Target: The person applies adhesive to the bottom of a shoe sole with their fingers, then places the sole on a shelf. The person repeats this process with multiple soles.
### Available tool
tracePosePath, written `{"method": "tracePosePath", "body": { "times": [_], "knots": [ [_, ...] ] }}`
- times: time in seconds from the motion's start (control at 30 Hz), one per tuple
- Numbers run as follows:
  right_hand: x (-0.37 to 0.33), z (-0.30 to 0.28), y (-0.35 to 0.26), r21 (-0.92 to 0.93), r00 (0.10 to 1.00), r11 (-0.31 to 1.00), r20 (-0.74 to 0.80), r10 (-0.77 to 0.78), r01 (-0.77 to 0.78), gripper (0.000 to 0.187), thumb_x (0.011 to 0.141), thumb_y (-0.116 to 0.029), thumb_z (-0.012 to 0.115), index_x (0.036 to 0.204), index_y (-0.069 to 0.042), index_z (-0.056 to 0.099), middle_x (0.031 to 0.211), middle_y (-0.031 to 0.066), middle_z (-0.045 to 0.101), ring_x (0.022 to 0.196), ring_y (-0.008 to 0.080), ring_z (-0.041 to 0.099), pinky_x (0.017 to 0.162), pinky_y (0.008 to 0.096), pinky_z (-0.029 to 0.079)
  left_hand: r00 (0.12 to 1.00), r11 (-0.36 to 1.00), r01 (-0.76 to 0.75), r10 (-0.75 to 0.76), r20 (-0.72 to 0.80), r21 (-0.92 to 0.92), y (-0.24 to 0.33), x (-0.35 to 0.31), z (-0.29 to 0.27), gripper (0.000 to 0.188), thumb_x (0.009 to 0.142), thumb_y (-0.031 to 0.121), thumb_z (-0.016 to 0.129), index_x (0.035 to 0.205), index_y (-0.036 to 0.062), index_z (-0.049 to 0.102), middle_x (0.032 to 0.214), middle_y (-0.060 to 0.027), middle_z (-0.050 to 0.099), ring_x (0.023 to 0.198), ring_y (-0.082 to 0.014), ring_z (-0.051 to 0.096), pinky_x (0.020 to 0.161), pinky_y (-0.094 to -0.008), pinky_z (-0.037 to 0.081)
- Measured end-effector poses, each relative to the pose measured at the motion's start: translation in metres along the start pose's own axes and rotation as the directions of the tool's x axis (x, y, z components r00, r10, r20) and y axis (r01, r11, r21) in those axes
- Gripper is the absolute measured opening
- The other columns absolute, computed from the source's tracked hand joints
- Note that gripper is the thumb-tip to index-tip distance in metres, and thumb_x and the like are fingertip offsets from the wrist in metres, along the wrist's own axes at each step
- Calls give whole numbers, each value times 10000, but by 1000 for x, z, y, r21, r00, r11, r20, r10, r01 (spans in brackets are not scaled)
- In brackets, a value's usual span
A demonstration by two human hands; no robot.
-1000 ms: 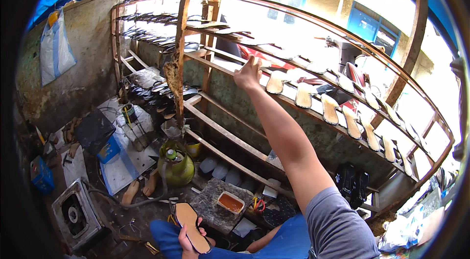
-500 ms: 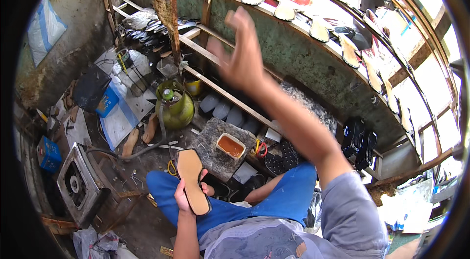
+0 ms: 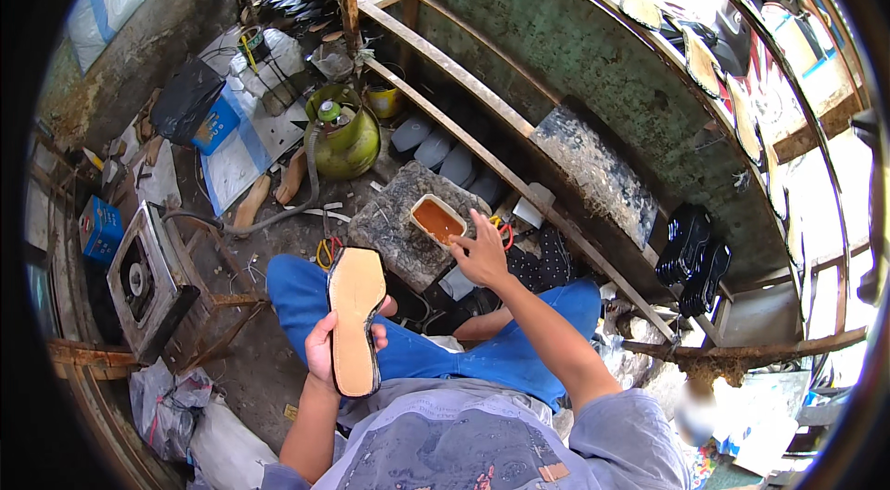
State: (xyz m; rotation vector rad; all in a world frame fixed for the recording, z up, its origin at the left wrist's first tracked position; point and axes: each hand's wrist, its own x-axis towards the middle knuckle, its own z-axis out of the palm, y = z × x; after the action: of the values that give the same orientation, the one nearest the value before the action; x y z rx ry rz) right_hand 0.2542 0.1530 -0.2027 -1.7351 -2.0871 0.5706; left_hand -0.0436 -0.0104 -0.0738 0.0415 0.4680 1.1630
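My left hand [image 3: 320, 349] is closed around a shoe sole [image 3: 356, 305], fingers on one edge and thumb on the other. The sole is tan on its upturned face, with a dark edge, and stands above my left thigh. My right hand [image 3: 484, 254] has its fingers apart and holds nothing I can see. Its fingertips are at the right side of a small pale rectangular tub [image 3: 416, 217] of orange-brown liquid; whether they touch the rim I cannot tell. Beneath the tub is a rough grey block [image 3: 385, 223].
A green gas cylinder [image 3: 343, 142] and a metal stove [image 3: 148, 281] stand at the left, joined by a hose. Tan soles [image 3: 702, 63] line the upper right rail. Black soles [image 3: 691, 244] stack at right; a wooden rail [image 3: 491, 170] crosses beyond the block.
My right hand has come down from the upper rail to the tub, its fingers spreading. My left hand keeps the sole, now more upright. The view has shifted.
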Motion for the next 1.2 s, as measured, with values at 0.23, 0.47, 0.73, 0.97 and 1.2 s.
{"method": "tracePosePath", "body": {
  "times": [0.23,0.47,0.73,0.97,1.2],
  "knots": [
    [38,34,-2,-237,934,938,-193,-300,253,340,930,-333,563,993,-94,796,1670,126,319,1525,345,309,1266,513,190,996,977,-92,90,-20,-194,-22,-7,13,655,1003,367,527,1506,-42,439,1327,-268,580,1044,-371,579,888,-446,549],
    [27,21,-2,-169,958,950,-78,-277,261,287,906,-270,605,917,-35,771,1446,142,550,1422,294,441,1252,484,226,998,963,6,11,60,-268,-16,-14,10,625,995,370,517,1480,-23,483,1267,-306,545,1004,-360,529,909,-429,505],
    [19,-22,-41,-219,969,960,-134,-209,177,305,914,-343,639,815,-58,686,1306,97,583,1348,278,453,1226,508,199,993,980,109,-100,63,-169,-14,2,35,664,1001,369,479,1475,-95,437,1235,-349,560,1007,-362,572,935,-416,528],
    [-30,-125,-132,908,971,375,-110,-213,185,389,941,-419,573,1011,-66,717,1567,175,386,1456,278,316,1154,448,282,977,988,127,-108,182,-92,-12,-3,63,675,947,371,509,1460,-64,462,1221,-309,577,983,-327,536,904,-398,472],
    [-62,-132,-169,388,846,752,-259,-466,533,432,899,-317,634,1308,-217,732,1651,209,278,1475,398,255,1211,517,168,979,994,84,-94,183,64,-16,0,80,687,909,384,528,1451,-37,484,1289,-214,606,1073,-348,565,885,-421,482]
  ]
}}
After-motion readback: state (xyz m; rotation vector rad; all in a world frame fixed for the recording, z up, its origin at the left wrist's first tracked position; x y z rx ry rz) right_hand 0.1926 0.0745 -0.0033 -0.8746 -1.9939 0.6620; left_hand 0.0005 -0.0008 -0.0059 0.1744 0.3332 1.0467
